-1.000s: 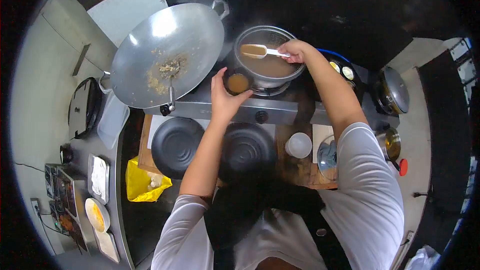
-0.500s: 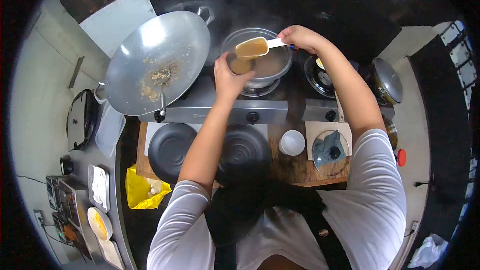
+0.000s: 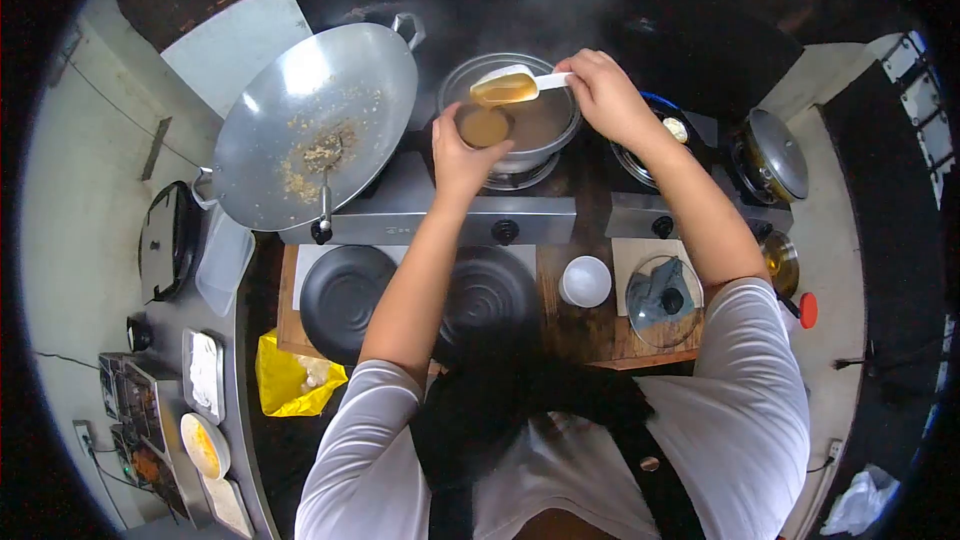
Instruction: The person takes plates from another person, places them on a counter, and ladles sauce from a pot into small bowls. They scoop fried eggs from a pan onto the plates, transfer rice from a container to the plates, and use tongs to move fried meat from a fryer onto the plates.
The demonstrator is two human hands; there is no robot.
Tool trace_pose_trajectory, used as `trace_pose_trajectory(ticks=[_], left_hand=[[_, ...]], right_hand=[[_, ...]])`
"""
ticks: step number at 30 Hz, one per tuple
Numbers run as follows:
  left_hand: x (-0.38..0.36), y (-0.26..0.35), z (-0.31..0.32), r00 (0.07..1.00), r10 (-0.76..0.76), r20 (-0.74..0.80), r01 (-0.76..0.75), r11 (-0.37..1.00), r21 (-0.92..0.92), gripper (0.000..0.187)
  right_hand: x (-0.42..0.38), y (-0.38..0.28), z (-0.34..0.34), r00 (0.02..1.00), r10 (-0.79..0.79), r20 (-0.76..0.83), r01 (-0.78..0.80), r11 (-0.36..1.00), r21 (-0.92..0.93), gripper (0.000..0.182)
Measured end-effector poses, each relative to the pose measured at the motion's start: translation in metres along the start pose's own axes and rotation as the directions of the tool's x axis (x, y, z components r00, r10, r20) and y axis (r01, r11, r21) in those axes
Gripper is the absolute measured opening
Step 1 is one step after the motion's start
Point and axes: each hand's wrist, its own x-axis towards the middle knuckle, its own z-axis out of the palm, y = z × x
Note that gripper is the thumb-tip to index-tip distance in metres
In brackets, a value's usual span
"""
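A pot (image 3: 553, 138) of brownish liquid stands on the middle burner, with steam over it. My left hand (image 3: 460, 153) holds a small round bowl (image 3: 486, 126) of light brown liquid at the pot's left side, thumb and fingers round its rim. My right hand (image 3: 600, 90) is closed on the handle of a white scoop (image 3: 506, 88), which is tilted above the bowl with brown liquid in it.
Left of the pot sits a large wok (image 3: 320, 130) with food bits and a ladle. Two dark plates (image 3: 345, 305), a white cup (image 3: 585, 282) and a glass lid (image 3: 664, 302) rest in front. A covered pan (image 3: 777, 157) stands at right.
The bowl's liquid shows more fully below the scoop. My right hand has shifted slightly right and lower on the scoop's handle. My left hand has barely moved.
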Motion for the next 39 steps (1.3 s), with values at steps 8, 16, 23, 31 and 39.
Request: trace_pose_trajectory(ticks=[8, 16, 23, 31, 39], left_hand=[[-0.002, 0.001, 0.001, 1.0, -0.017, -0.003, 0.017, 0.999, -0.039, 0.092], [-0.013, -0.015, -0.006, 0.999, 0.032, 0.021, -0.032, 0.999, -0.012, 0.092], [-0.046, -0.007, -0.046, 0.994, -0.03, 0.106, 0.022, 0.997, 0.076, 0.088], [-0.099, -0.058, -0.083, 0.928, -0.13, 0.348, 0.142, 0.99, -0.009, 0.087], [-0.17, -0.123, -0.094, 0.879, -0.161, 0.45, 0.201, 0.979, -0.04, 0.087]], right_hand=[[-0.043, 0.011, 0.041, 0.98, -0.01, -0.198, 0.022, 0.998, 0.056, 0.014], [-0.081, 0.036, 0.099, 0.804, 0.588, 0.093, -0.452, 0.501, 0.738, 0.017], [-0.123, 0.024, 0.113, 0.894, 0.15, -0.422, -0.202, 0.976, -0.081, 0.017], [-0.132, 0.008, 0.118, 0.874, 0.193, -0.445, -0.236, 0.971, -0.041, 0.019], [-0.14, 0.0, 0.126, 0.819, 0.356, -0.449, -0.371, 0.927, 0.059, 0.021]])
